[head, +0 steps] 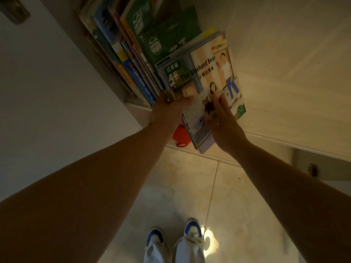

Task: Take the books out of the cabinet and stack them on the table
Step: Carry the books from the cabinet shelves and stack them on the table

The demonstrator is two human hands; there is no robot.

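A bundle of thin picture books (209, 73), topped by one titled "The Weekend Bear", sticks out of the cabinet shelf, tilted toward me. My left hand (167, 109) grips the bundle's left lower edge, thumb on the covers. My right hand (222, 118) clasps its right lower side, fingers spread over the top cover. More books (133, 59) stand packed upright in the cabinet to the left, with green-covered ones (163, 31) behind the bundle. No table is in view.
A white cabinet door or panel (47, 82) stands at left and a pale wall panel (284, 73) at right. A red object (180, 135) lies on the cabinet's bottom ledge. Below are a tiled floor (190, 186) and my white-and-blue shoes (174, 243).
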